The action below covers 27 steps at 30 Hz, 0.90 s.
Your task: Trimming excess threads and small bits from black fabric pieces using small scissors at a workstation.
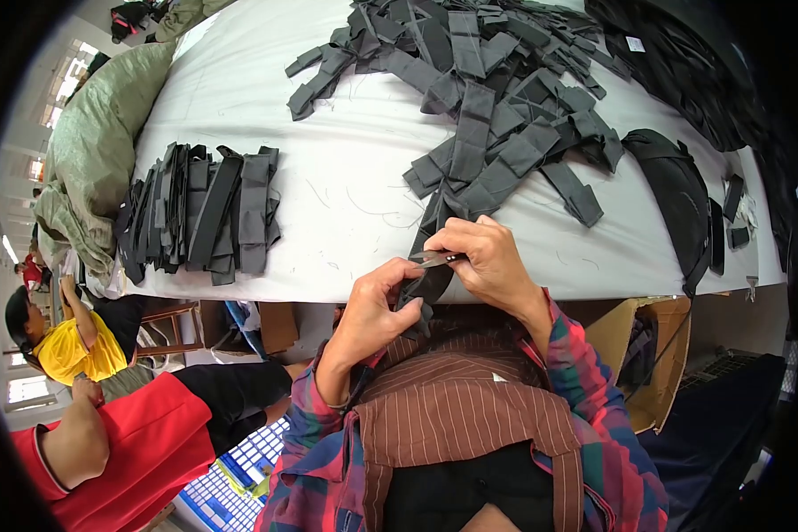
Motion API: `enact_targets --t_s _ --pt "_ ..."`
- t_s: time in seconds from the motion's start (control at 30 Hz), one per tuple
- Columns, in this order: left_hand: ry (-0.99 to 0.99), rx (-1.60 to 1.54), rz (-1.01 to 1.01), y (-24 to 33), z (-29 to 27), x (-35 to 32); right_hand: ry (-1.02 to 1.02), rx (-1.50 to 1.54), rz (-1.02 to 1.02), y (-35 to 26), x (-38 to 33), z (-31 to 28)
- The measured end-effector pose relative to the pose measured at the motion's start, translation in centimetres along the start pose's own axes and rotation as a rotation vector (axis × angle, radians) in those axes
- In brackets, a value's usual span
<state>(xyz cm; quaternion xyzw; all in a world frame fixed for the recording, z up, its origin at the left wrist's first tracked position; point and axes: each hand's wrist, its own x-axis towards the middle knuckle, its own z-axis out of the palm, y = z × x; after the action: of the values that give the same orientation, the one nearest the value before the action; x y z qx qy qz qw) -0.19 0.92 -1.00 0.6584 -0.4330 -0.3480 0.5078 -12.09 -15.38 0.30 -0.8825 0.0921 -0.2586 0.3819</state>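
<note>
Two hands work at the desk (328,222) edge: my left hand (377,310) pinches the lower end of a dark fabric strap (430,282), keeping it taut, while my right hand (488,262) grips small metal snips (436,258) against it. Loose grey straps (496,115) lie heaped at twelve o'clock within reach, and a tidy stack of straps (204,213) sits at ten o'clock, apart.

One head-worn fisheye view looks steeply down, close over the white table (346,222), edges perhaps distorted.
</note>
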Motion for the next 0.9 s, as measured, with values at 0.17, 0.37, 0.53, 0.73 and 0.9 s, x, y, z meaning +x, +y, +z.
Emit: enact_targets --t_s 0.17,0.37,0.53,0.73,0.9 --pt "-0.032 -0.079 -0.089 0.0 0.0 -0.1 0.011 0.144 0.081 0.4 -0.3 1.0" --pt "-0.01 -0.105 -0.105 0.6 -0.2 0.0 0.05 0.342 0.182 0.0 -0.1 0.6" --pt "-0.001 -0.103 -0.089 0.4 -0.1 0.2 0.108 0.356 0.115 0.1 -0.3 0.6" --pt "-0.015 0.147 0.011 0.8 -0.1 0.3 0.0 0.004 -0.03 0.2 -0.3 0.7" --pt "0.006 0.038 -0.011 0.8 0.1 0.1 0.084 0.22 0.074 -0.6 -0.7 1.8"
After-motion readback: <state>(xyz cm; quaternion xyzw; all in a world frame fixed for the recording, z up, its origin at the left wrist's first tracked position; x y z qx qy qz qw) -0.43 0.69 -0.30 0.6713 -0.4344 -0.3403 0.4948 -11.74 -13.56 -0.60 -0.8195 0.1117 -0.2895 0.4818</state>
